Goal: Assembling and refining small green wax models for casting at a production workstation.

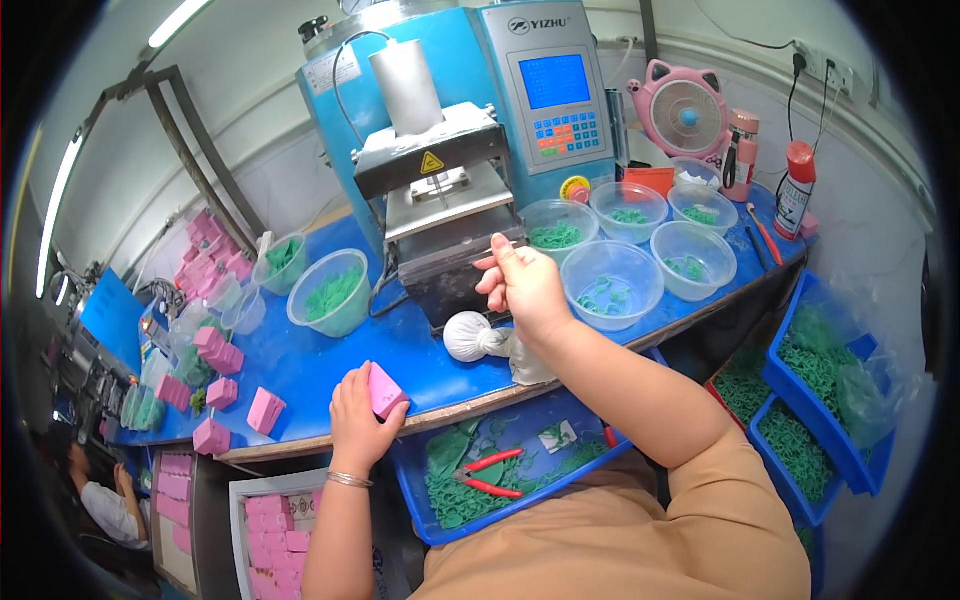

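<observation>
A blue work surface point(330, 360) carries a blue press machine point(450, 130) with a grey plate assembly at its front. To the machine's right stand five clear round plastic bowls point(612, 285), each holding green rubber pieces. To its left stand two pale green plastic bowls point(330, 292), also holding green pieces. About seven pink rectangular blocks point(265, 410) lie loose on the left part of the surface, with a further heap of them behind, too crowded to count. One white tied cloth pouch point(468, 335) rests just in front of the machine. Below the surface edge, a blue plastic tray point(500, 475) holds green scraps and two red-handled cutting tools point(490, 472). One pink desk fan point(685, 110) and one red spray can point(797, 190) stand at the rear right.

The left hand point(358, 420) is curled closed around one pink block point(386, 390), which it holds at the near edge of the surface. The right hand point(525, 285) is raised before the machine's plate, its fingers drawn together in a pinch on a small thin object point(497, 250), too small to identify.
</observation>
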Demonstrator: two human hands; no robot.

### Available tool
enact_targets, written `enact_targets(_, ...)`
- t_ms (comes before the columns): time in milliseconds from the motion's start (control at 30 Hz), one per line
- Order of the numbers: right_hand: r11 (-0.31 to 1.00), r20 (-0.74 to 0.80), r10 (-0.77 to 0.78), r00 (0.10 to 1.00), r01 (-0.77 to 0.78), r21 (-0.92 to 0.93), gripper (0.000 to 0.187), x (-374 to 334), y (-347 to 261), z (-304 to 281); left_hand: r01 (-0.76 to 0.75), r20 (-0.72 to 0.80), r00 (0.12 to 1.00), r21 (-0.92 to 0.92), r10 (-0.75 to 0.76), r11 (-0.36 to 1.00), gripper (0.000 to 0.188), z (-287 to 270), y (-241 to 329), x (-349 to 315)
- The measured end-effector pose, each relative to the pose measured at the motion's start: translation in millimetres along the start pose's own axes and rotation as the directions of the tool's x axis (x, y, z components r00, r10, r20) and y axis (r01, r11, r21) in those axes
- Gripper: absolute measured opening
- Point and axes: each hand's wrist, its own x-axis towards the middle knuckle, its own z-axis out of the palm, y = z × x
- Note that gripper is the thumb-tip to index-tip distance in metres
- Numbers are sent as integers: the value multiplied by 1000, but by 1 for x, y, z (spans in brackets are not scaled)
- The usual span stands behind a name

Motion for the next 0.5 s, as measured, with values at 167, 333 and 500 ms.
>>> enact_targets(167, 927, 80, 335, 939, -344, 147, 45, 21, -10, -5, -7, 14, 1000, 16, 6, 1000, 79, 1, 2, -1)
enact_targets(333, 841, 371, 453, 811, -527, 124, 53, 31, -12, -17, -3, 26, 1000, 5, 3, 1000, 81, 1, 0, -3)
enact_targets(500, 832, 396, 462, 793, -543, 115, 56, 31, -15, -21, 21, 11, 1000, -40, -20, 999, 85, -3, 8, 2)
